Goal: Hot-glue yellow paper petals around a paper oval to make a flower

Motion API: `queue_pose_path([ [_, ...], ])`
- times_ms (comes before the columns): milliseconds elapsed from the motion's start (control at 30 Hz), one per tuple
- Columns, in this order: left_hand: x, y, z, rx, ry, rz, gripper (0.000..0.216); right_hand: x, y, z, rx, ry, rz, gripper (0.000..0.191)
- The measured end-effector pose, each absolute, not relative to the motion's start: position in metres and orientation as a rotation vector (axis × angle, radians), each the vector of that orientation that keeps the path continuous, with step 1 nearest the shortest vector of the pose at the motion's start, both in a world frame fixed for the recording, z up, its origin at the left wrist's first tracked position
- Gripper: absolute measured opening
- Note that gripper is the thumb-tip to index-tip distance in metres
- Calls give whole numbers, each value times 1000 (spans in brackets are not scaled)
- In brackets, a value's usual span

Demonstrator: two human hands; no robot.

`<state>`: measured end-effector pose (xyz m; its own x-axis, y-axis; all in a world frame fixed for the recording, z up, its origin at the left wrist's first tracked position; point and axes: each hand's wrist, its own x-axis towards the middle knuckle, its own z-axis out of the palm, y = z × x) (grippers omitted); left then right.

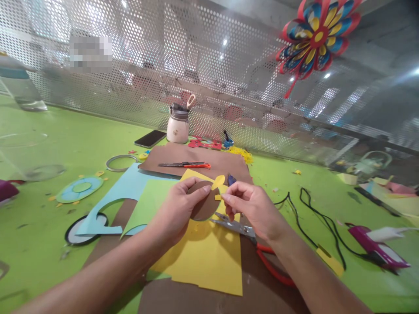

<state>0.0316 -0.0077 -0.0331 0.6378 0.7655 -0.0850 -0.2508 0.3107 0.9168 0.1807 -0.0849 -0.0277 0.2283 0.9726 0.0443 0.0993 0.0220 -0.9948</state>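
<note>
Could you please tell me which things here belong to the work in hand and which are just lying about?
Apparently part of the work:
brown disc, held in the left hand
small yellow piece, at the right hand
yellow paper and red-handled scissors, below the hands

Apparently just lying about:
phone
white bottle, standing beside the phone
clear cup, far left

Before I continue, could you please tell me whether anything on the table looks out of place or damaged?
Nothing looks clearly spilled. The red-handled scissors seem a little awkward, lying partly hidden close below the right hand. The light blue sheet has a curved piece missing, though that looks like cutting, not damage.
</note>
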Motion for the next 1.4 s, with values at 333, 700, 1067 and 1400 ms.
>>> queue_pose_path([
  [333, 32, -9, -32, 1082, 572, 719, 19, 179, -84, -30, -1384, -1117, 944, 19],
  [700, 32, -9, -32, 1097, 587, 718, 21, 178, -85, -29, -1419, -1115, 924, 19],
  [1067, 34, -6, -38, 1158, 642, 729, 33, 178, -86, -28, -1431, -1112, 902, 21],
  [1400, 35, -5, -37, 1164, 689, 729, 33, 180, -87, -29, -1414, -1110, 867, 21],
])
